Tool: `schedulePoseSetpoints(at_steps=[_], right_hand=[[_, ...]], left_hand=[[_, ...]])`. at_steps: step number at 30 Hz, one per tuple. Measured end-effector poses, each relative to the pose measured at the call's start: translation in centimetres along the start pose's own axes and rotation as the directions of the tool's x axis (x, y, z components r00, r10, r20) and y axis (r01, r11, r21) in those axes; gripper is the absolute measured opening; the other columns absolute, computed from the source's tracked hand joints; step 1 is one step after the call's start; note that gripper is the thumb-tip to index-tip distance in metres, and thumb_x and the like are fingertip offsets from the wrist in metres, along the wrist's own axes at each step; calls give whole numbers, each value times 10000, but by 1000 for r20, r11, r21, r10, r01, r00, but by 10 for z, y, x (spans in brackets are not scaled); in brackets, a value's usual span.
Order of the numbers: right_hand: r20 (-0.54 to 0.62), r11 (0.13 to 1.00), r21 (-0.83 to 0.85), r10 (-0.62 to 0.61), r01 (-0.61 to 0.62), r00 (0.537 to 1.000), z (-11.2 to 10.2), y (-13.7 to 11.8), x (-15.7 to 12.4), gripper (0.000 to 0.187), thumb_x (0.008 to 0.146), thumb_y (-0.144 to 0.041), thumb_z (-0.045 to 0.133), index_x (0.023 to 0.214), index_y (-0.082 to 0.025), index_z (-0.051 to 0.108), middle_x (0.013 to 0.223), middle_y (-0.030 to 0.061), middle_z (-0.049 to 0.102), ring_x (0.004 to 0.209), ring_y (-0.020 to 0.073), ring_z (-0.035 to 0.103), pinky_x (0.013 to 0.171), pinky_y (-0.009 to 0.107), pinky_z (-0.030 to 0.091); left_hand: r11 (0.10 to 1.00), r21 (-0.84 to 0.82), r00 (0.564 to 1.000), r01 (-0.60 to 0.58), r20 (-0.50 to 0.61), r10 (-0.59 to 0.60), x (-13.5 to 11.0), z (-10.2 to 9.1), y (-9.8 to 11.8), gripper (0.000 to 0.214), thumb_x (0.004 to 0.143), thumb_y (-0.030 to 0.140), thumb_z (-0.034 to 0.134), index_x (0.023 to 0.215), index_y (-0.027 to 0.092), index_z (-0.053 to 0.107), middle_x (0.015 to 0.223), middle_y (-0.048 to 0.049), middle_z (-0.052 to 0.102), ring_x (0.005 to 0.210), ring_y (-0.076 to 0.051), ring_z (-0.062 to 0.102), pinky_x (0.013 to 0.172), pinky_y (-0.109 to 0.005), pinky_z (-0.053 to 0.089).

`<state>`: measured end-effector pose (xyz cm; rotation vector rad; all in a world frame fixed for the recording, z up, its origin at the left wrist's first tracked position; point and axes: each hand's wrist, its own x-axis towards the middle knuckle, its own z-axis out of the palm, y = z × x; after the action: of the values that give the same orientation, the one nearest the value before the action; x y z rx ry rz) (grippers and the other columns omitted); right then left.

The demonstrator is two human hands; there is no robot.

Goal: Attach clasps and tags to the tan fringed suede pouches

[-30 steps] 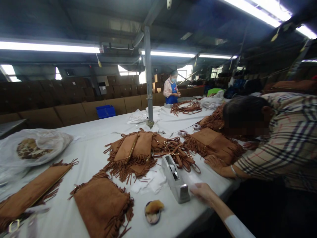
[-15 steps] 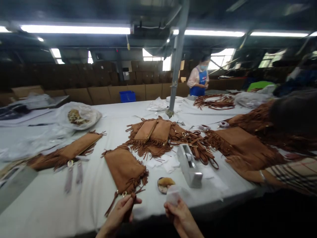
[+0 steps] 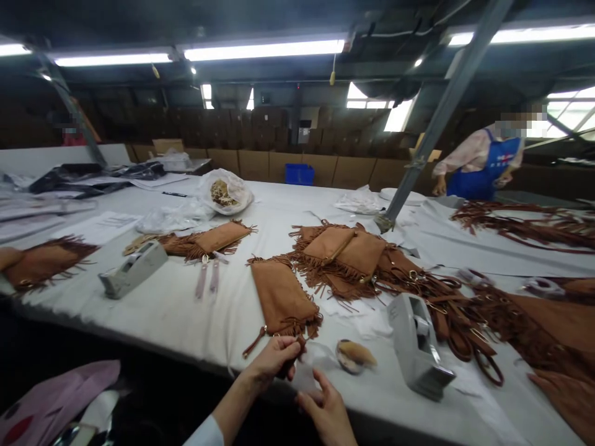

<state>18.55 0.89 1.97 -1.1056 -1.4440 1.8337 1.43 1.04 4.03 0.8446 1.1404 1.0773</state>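
My left hand [image 3: 276, 359] is closed on a dark brown leather strap [image 3: 289, 365], of which only a part shows between the fingers. My right hand [image 3: 328, 412] has thumb and forefinger at a thin translucent sheet [image 3: 310, 370], right beside the strap. Just beyond my hands lies a flat brown suede bag [image 3: 281, 297] with fringed edges and a zip-pull tassel [image 3: 253, 342]. A small round dish [image 3: 348, 358] with a yellowish pad in it sits to the right of the sheet.
A grey tape dispenser [image 3: 418, 347] stands to the right, another tape dispenser [image 3: 134, 269] to the left. Fringed bags [image 3: 344, 248] and straps [image 3: 458, 316] are piled behind. A metal post [image 3: 437, 118] rises from the table. A co-worker [image 3: 483, 161] in a blue apron stands beyond.
The view has swung left, so the table's things appear farther right. My right hand has brought the translucent sheet over to the strap in my left hand.
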Motion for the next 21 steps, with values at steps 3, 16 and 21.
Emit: schedulePoseSetpoints(at_steps=[3, 16, 21], right_hand=[[143, 993, -100, -49, 64, 989, -7, -18, 0, 391, 701, -443, 700, 952, -143, 707, 811, 48, 714, 782, 236, 637, 732, 313, 469], [302, 988, -153, 23, 25, 953, -5, -17, 16, 415, 666, -542, 706, 720, -130, 714, 641, 18, 634, 621, 153, 522, 601, 247, 395], [182, 984, -132, 145, -122, 973, -15, -7, 30, 445, 600, -550, 750, 518, -120, 663, 478, 0, 551, 477, 102, 422, 483, 230, 338]], left_hand=[[999, 33, 1000, -21, -21, 22, 1, 7, 2, 508, 716, 621, 632, 848, 131, 635, 404, 89, 452, 335, -59, 403, 400, -196, 162], [995, 85, 996, -59, -58, 64, 7, 6, 9, 472, 715, 588, 623, 789, 124, 666, 457, 66, 476, 359, -70, 432, 386, -198, 256], [990, 112, 991, -81, -98, 92, 9, 6, 9, 439, 718, 545, 632, 800, 117, 683, 489, 63, 470, 350, -59, 403, 375, -201, 246]])
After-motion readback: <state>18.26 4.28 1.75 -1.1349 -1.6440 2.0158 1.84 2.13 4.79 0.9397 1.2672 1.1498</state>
